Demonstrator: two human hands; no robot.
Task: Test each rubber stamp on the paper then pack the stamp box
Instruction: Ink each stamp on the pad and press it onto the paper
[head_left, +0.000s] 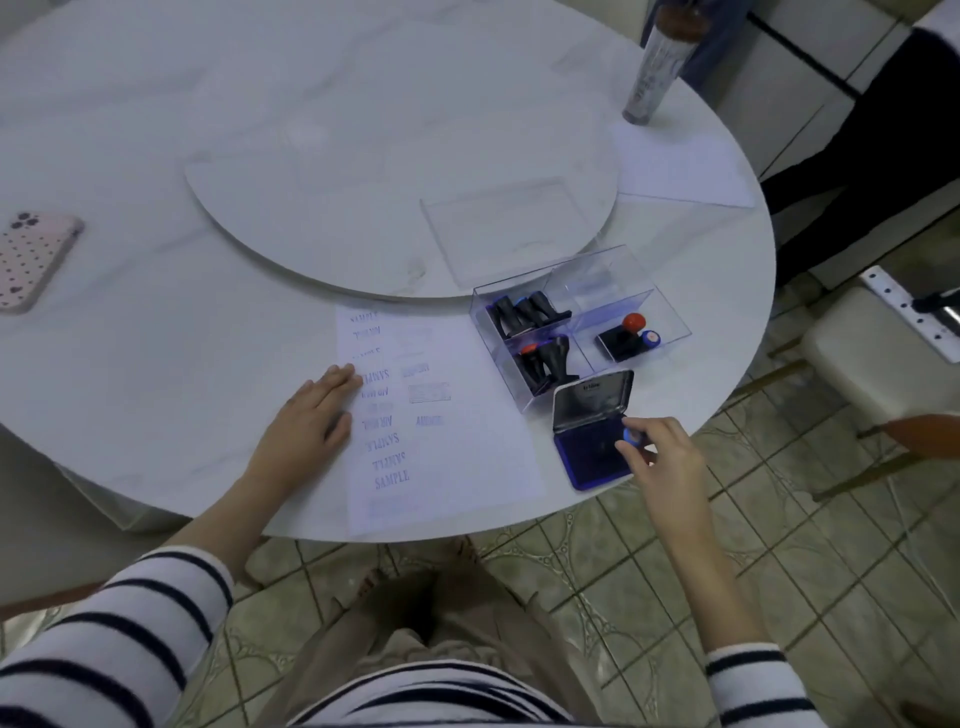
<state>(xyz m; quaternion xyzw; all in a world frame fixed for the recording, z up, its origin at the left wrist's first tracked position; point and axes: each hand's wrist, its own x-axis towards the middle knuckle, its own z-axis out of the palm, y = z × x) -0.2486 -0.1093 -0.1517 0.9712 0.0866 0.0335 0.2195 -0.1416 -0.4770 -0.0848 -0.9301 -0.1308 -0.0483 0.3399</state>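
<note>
On the near edge of the round white table (156, 364), the paper (467, 441) lies flat w/ many blue prints on it, mostly SAMPLE, some upside down, plus a few boxed marks too blurred to read; left hand (306, 421) rests palm-down on the sheet's left edge, fingers together & stretched flat, gripping nothing; right hand (660, 457) is over the ink pad (587, 457), which sits open just right of the paper, lid (592, 400) tilted up at the back; thumb & fingers are closed around a blue-topped stamp (631, 435) whose lower end is down on the dark blue pad surface; can't tell how hard it presses.

Just behind the pad stands the clear stamp box (670, 322), split into compartments; far-left one holds several black-handled stamps (524, 312); near-left one holds more black stamps (545, 364), one w/ a red tip; near-right one has a red-knobbed stamp (626, 335) & a small blue round one (650, 339) beside it; far-right compartment looks bare of stamps. Clear box lid (504, 228) lies apart on the raised turntable (311, 208) at table centre.

Far left: phone (31, 254) in spotted pink case, face down; far right: another sheet (680, 166) & a tall tube-like container (660, 62); striped sleeves (130, 639) on both arms.
</note>
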